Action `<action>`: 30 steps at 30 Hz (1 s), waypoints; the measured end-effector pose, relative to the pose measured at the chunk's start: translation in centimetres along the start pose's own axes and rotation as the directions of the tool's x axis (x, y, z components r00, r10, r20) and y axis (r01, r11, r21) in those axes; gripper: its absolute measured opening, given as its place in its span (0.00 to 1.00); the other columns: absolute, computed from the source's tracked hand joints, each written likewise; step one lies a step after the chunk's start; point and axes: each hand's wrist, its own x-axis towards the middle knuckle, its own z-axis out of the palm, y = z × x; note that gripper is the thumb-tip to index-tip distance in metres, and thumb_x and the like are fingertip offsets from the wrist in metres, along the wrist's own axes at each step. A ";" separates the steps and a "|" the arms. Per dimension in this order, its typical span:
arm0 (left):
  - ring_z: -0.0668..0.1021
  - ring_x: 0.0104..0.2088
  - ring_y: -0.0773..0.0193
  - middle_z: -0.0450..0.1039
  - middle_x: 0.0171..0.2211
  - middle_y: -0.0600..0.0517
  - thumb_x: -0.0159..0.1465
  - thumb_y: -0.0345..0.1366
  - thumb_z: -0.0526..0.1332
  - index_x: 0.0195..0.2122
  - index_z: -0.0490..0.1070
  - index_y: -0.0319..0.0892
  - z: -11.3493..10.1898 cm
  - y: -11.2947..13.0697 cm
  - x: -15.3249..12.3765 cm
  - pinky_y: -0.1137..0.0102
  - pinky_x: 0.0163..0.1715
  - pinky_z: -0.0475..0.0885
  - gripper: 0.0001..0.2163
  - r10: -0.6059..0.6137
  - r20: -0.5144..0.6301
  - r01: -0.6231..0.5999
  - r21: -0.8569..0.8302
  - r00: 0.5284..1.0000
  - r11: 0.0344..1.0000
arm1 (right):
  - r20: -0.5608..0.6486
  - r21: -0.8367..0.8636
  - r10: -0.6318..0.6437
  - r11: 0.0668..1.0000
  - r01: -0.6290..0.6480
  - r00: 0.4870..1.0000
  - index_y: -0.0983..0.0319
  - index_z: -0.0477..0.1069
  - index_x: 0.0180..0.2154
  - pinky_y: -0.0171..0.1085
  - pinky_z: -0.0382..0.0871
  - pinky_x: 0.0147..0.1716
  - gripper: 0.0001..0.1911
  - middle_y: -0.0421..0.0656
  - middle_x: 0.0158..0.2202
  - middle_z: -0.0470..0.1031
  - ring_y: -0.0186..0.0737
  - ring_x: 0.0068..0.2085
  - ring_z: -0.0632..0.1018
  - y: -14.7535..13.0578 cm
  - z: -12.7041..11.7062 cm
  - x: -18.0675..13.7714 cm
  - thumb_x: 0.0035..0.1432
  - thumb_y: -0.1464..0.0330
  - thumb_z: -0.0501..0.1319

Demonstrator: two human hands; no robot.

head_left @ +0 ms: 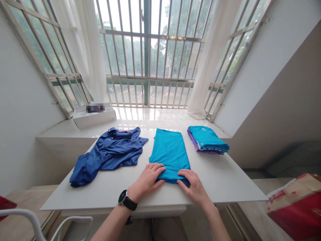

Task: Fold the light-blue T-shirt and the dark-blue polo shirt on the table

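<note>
Okay, turquoise garment (170, 150): lying flat on the white table (100, 197), around mid-width, running from near the table's front edge back toward its far edge. Long axis goes front to back across the table. Straight end points to the far edge; creased, bunched end faces the front edge.

Left hand (150, 175), black watch (127, 200) on that wrist, touches the near left corner, fingers together and slightly bent, thumb a little apart. Right hand (193, 184) is on the near right corner, fingers curled, narrow gap to thumb. Can't tell if either pinches cloth. Both hands cover part of that end.

Flanking it, neither touching: dark blue shirt (117, 150), crumpled, on table's left half, collar toward far edge, one part trailing to the front left. Folded stack (210, 139) at table's far right corner, turquoise on top, purple below.

Beyond table's far edge: windowsill (150, 117), with an open white box (94, 117) off the table's far left, contents pixelated. Behind that, barred window (150, 53), sheer left curtain (87, 50), right curtain (210, 67).

Off table's right end: red and tan paper bag (298, 204). Off its front left: white tubular frame (27, 213).
</note>
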 end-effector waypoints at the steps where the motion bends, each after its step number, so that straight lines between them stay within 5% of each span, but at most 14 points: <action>1: 0.68 0.59 0.52 0.66 0.61 0.48 0.66 0.38 0.62 0.61 0.63 0.49 0.0 0.0 0.0 0.54 0.60 0.62 0.22 0.001 0.001 -0.001 -0.003 1.000 1.000 | 0.003 -0.001 0.002 1.000 -0.002 1.000 0.56 0.76 0.44 0.49 0.71 0.53 0.11 0.47 0.48 0.79 0.49 0.51 0.77 0.0 0.0 0.0 0.61 0.61 0.63; 10: 0.69 0.59 0.54 0.67 0.61 0.49 0.66 0.34 0.61 0.60 0.65 0.50 -0.2 0.1 0.0 0.56 0.60 0.63 0.21 -0.006 -0.013 0.006 -0.009 1.000 1.000 | 0.048 -0.006 0.008 1.000 -0.008 0.999 0.57 0.76 0.46 0.53 0.70 0.54 0.15 0.48 0.50 0.78 0.52 0.52 0.76 0.0 -0.1 0.0 0.56 0.63 0.66; 30: 0.74 0.54 0.57 0.75 0.55 0.52 0.64 0.22 0.59 0.53 0.74 0.50 0.0 -0.8 0.4 0.58 0.57 0.69 0.20 -0.037 -0.035 0.036 -0.022 0.999 0.999 | -0.003 0.046 -0.028 0.999 0.028 1.000 0.56 0.80 0.40 0.48 0.74 0.49 0.10 0.47 0.44 0.80 0.48 0.47 0.79 0.2 0.0 0.2 0.64 0.62 0.59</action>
